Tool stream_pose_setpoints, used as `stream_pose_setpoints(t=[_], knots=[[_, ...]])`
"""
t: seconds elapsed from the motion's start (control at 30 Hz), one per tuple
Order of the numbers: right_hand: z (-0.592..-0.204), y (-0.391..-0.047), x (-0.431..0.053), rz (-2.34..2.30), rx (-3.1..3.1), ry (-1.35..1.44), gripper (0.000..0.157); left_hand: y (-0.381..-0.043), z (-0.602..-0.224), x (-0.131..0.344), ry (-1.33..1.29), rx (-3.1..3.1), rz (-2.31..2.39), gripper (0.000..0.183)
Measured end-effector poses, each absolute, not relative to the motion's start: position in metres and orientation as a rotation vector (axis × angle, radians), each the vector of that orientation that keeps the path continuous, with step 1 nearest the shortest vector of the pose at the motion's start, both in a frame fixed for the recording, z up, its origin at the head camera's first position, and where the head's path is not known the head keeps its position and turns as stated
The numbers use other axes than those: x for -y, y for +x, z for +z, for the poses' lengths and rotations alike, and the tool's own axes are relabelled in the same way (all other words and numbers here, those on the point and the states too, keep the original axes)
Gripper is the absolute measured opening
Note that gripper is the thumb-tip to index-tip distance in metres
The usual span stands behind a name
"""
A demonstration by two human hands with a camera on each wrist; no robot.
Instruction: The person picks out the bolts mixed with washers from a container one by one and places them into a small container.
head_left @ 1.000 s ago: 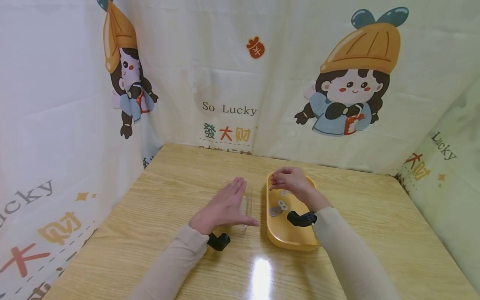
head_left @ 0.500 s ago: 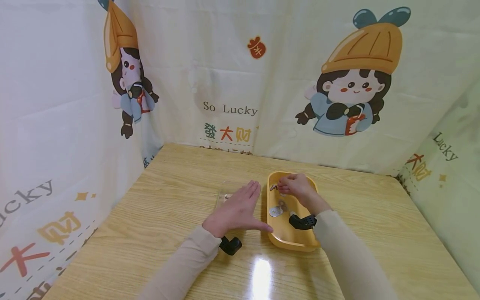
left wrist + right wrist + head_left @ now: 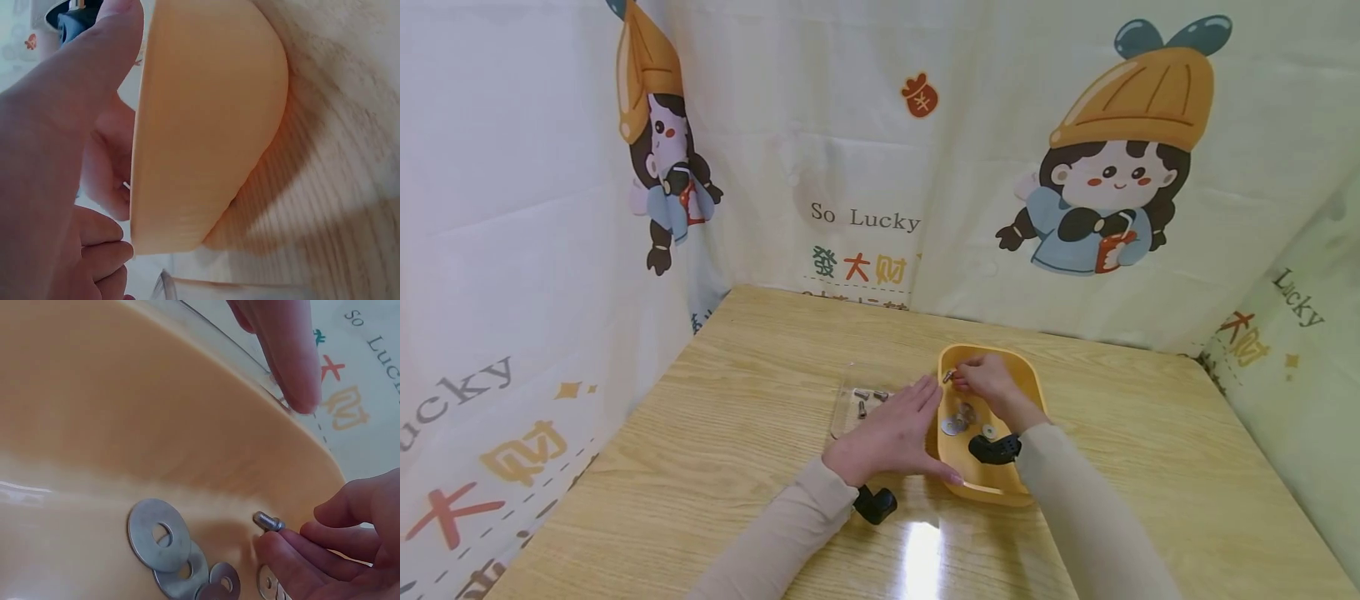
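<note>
My left hand (image 3: 887,433) lies along the left side of the yellow tray (image 3: 992,492), fingers straight and thumb spread towards the near rim. In the left wrist view its fingertips (image 3: 103,250) meet the tray's edge. My right hand (image 3: 992,383) reaches inside the far end of the tray, fingers curled. A small metal bolt (image 3: 269,520) is pinched at its fingertips, threaded end pointing out. Flat metal washers (image 3: 159,534) lie on the tray floor, some overlapping. Partly behind my left hand, a clear plastic box (image 3: 841,417) has several bolts (image 3: 862,409) in it.
Both the tray and the clear box stand on a wood-grain table (image 3: 760,375). A printed curtain (image 3: 865,150) hangs behind the table and along its sides. The left forearm crosses in front of the clear box.
My left hand has moved right, from over the clear box to the tray's side, uncovering bolts in the box. My right hand has lowered into the tray and taken hold of a bolt.
</note>
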State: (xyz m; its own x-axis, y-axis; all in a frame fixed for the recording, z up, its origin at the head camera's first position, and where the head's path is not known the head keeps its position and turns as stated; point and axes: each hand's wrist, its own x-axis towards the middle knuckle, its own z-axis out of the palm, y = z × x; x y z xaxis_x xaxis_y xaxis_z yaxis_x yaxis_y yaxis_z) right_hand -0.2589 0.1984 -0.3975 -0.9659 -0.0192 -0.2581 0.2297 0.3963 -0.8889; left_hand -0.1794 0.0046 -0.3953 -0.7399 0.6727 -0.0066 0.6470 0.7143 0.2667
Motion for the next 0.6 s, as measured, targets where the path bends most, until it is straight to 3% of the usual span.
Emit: stream_pose_setpoints(t=[0.6], knots=[[-0.4041, -0.2582, -0.1918, -1.626, -2.409, 0.154, 0.038, -0.1782, -0.3984, -0.0075, 1.141, -2.853, 0.26, 0.126]])
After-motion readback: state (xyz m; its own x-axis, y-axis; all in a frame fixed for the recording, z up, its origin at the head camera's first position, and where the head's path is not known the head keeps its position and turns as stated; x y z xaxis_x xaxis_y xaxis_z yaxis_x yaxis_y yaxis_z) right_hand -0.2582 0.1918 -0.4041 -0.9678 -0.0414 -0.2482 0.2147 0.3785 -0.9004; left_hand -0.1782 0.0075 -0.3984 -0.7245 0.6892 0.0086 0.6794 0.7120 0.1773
